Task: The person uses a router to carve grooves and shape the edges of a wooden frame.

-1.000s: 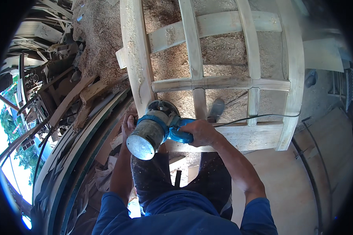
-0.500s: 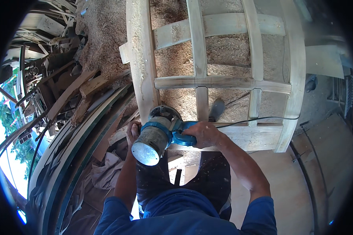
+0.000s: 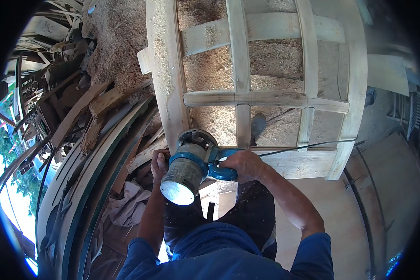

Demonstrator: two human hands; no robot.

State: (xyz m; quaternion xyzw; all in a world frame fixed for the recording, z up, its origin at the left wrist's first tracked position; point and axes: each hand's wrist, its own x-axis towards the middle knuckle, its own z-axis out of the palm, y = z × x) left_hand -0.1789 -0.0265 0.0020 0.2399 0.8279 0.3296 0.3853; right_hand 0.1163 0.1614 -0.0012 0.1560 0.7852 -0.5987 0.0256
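Observation:
An electric router (image 3: 187,170), with a grey metal motor barrel, blue collar and round dark base, rests at the near left corner of a pale wooden frame (image 3: 169,70). Its barrel tilts toward me. My right hand (image 3: 247,165) is wrapped round the router's blue loop handle on the right. Close against the router's left side, my left hand (image 3: 158,163) has its fingers curled; the part it grips is mostly hidden. A black power cord (image 3: 308,143) runs from the handle to the right across the frame's near rail.
Wood shavings (image 3: 116,51) cover the ground beneath and left of the frame. Stacked curved boards (image 3: 86,186) and scrap timber (image 3: 79,112) lie on the left, beside a crumpled cloth (image 3: 128,203). Large flat panels (image 3: 322,200) lie at the right. A shoe (image 3: 258,125) shows through the frame.
The router and both hands have moved slightly toward me and to the right in the picture. The view has shifted a little too. Both hands keep their places on the router.

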